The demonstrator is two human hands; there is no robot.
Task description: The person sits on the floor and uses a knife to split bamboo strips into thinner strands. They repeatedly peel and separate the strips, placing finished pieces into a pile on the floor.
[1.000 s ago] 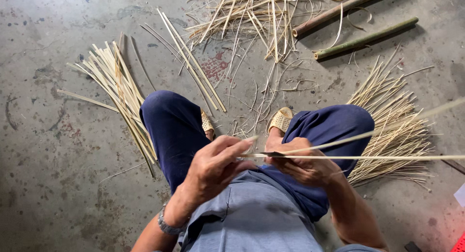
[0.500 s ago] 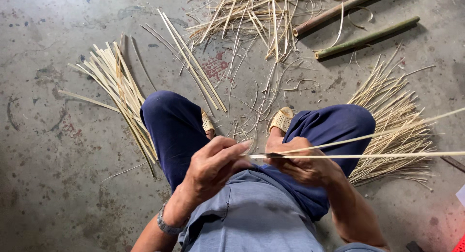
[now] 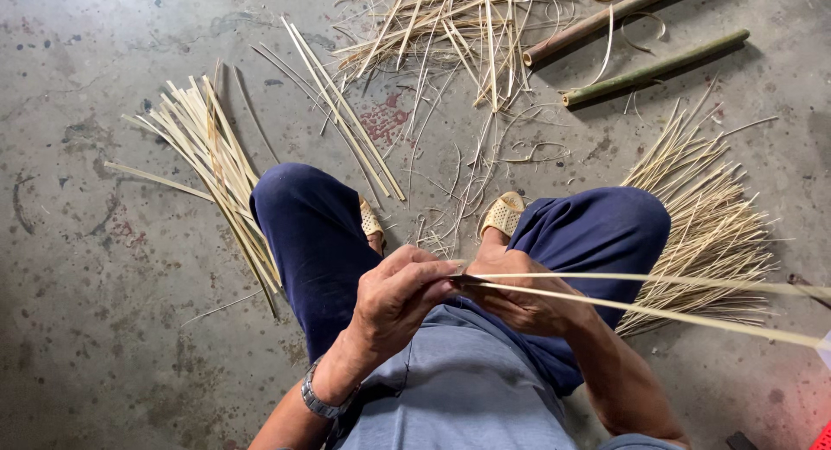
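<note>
I sit with knees bent in dark blue trousers over a concrete floor. My left hand (image 3: 400, 292) pinches the near end of a long pale bamboo strip (image 3: 658, 296) that runs off to the right edge. The strip forks into two thin slivers from the point where my hands meet. My right hand (image 3: 519, 296) grips the same strip end just right of the left hand, with a dark blade-like piece (image 3: 467, 279) between the two hands; what it is stays unclear. A metal watch (image 3: 322, 403) is on my left wrist.
A bundle of flat bamboo strips (image 3: 212, 160) lies left of my knee. A fan of thin slivers (image 3: 705, 212) lies at the right. Scraps and shavings (image 3: 450, 26) litter the floor ahead, with two bamboo poles (image 3: 649, 67) at the upper right. My sandalled feet (image 3: 502, 215) rest between.
The two slivers have spread a little farther apart at the right, and the lower one now slopes downward. Both hands stay together in front of my lap.
</note>
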